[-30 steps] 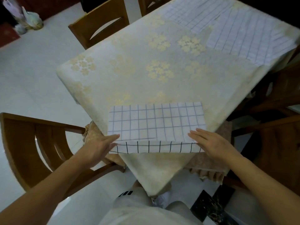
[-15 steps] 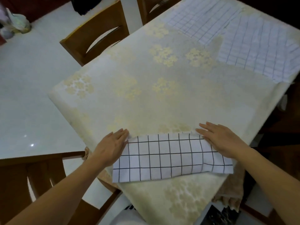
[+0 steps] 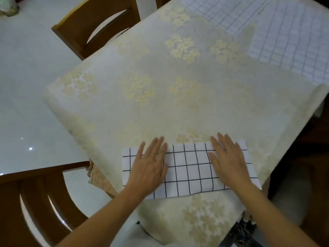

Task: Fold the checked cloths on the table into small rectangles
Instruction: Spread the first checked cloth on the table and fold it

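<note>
Both hands were flat, palms down, on the folded cloth [image 3: 188,168].

Left hand [image 3: 151,163]: fingers straight and close together, thumb out, pressing the cloth's left part. Fingertips ran just past its far edge onto the tablecloth [image 3: 178,90].

Right hand [image 3: 226,157]: same pose, fingers straight, pressing the right part, tips at or just over the far edge. Neither hand gripped or pinched anything.

Folded cloth: white with a black grid, a long strip lying crosswise under both palms, with its bare middle showing between the hands. The short ends stuck out past each hand's outer side. The near left corner was hidden under the left forearm. It sat at the table corner nearest the person.

Tablecloth: cream with pale yellow flower clusters, bare just ahead of the fingertips.

Well ahead of the right hand, at the far end, lay a flat checked cloth [image 3: 231,13] and, right of it, a second checked cloth [image 3: 293,41], both spread out with fainter grid lines. Couldn't tell whether they overlapped.

Wooden chair [image 3: 99,24] far ahead of the left hand, beside the table. Near chair [image 3: 35,202] left of the left forearm. Glossy white floor [image 3: 26,86] off to the left of the left hand.
</note>
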`<action>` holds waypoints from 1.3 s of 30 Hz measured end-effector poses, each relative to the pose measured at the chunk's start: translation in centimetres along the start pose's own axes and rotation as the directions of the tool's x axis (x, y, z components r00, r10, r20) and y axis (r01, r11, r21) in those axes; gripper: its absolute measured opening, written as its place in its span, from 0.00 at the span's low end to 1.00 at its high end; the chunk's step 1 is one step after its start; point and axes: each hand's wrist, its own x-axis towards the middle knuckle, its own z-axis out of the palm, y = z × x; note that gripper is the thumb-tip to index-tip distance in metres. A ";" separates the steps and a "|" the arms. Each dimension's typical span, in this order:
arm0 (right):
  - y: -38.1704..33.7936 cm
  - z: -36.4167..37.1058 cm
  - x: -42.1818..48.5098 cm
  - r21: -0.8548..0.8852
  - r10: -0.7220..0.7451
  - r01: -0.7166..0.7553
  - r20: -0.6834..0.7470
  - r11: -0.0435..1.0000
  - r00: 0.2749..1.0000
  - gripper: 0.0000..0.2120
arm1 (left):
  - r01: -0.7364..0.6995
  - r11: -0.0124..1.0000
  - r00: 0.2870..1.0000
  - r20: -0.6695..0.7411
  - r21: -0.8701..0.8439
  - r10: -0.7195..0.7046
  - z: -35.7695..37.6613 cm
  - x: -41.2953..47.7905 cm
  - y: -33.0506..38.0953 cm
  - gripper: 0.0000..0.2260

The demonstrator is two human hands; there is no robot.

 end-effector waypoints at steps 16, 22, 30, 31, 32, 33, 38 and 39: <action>-8.5 7.2 -3.5 -0.037 -0.183 0.180 -0.113 0.983 0.977 0.27 | 0.108 0.992 0.994 -0.006 0.062 -0.108 7.2 -0.3 6.0 0.29; -1.7 7.1 -3.2 -0.097 -0.098 0.091 -0.070 0.991 0.993 0.35 | 0.103 0.995 0.994 -0.034 0.007 -0.102 7.2 -0.2 5.5 0.31; 6.9 5.1 -4.0 -0.076 0.145 -0.152 -0.092 0.985 0.985 0.34 | 0.085 0.996 0.996 -0.038 -0.012 -0.085 6.8 -0.5 4.6 0.30; 6.5 5.0 -3.9 -0.072 0.165 -0.172 -0.100 0.982 0.981 0.34 | 0.080 0.997 0.996 -0.033 -0.011 -0.080 6.8 -0.4 4.6 0.30; 5.7 4.9 -3.5 -0.064 0.163 -0.171 -0.112 0.983 0.980 0.34 | 0.073 0.997 0.997 -0.028 -0.007 -0.073 6.7 -0.3 4.6 0.30; 4.6 4.8 -3.0 -0.054 0.140 -0.147 -0.124 0.988 0.982 0.34 | 0.064 0.998 0.998 -0.023 -0.002 -0.064 6.7 -0.1 4.7 0.30; -0.6 5.7 0.1 -0.019 -0.057 0.055 -0.116 0.998 0.992 0.35 | 0.008 1.000 1.000 -0.008 0.019 -0.007 6.5 0.9 4.6 0.29; -0.5 5.9 0.1 -0.029 -0.064 0.061 -0.109 0.998 0.992 0.35 | -0.002 1.000 1.000 -0.005 0.024 0.002 6.5 0.9 4.2 0.29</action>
